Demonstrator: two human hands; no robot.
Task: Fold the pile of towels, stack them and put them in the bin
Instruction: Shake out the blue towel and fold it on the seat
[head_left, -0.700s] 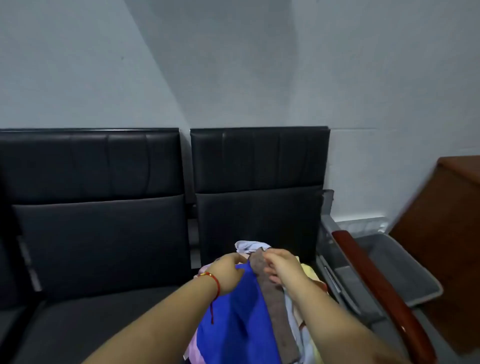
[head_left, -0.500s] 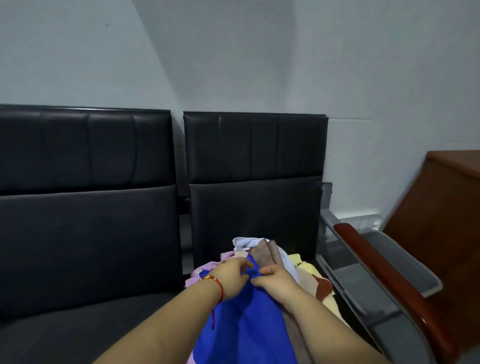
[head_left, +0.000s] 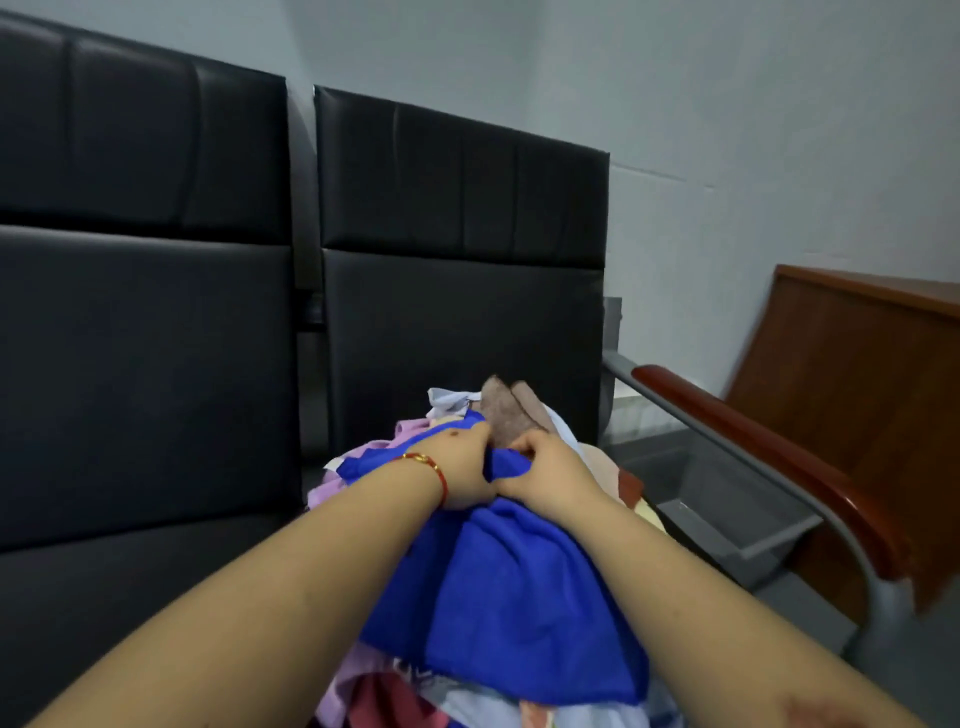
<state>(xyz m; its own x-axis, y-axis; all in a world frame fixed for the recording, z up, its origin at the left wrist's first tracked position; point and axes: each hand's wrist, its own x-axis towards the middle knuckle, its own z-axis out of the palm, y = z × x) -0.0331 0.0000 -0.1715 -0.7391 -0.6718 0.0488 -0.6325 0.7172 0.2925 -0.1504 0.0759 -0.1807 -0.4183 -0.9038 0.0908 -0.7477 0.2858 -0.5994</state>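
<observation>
Change since earlier: both hands have drawn closer together on the far edge of the blue towel (head_left: 498, 587); the view has tipped down and rolled, so the sofa backs fill more of the picture and the bin sits higher at the right.
Left grip: left hand (head_left: 462, 467) is curled on the blue towel's far edge, fingers bunched into the cloth — a red string bracelet (head_left: 434, 467) circles the wrist.
Right grip: right hand (head_left: 545, 467) pinches the same edge just beside the left, knuckles up, thumbs nearly touching.
Blue towel: draped toward the person over the pile of towels (head_left: 374, 467), crumpled, not yet spread or squared.
Pile: loose and mixed on the right-hand seat of the black sofa (head_left: 156, 364); a brown towel (head_left: 506, 415) and a pale cloth (head_left: 447, 402) stick up just beyond the hands, pink and patterned pieces show beneath.
Bin: grey bin (head_left: 727, 499) stands on the floor past the red-padded armrest (head_left: 769, 452); what shows of its inside holds nothing.
Step in hand: picking the first towel free — folding seems barely begun, no stack in view.
Next move calls for: sliding the hands apart along the edge to find the corners, then lifting the towel clear so it hangs flat; the left seat looks free for laying it down.
Risk: neighbouring cloths may drag up with it.
</observation>
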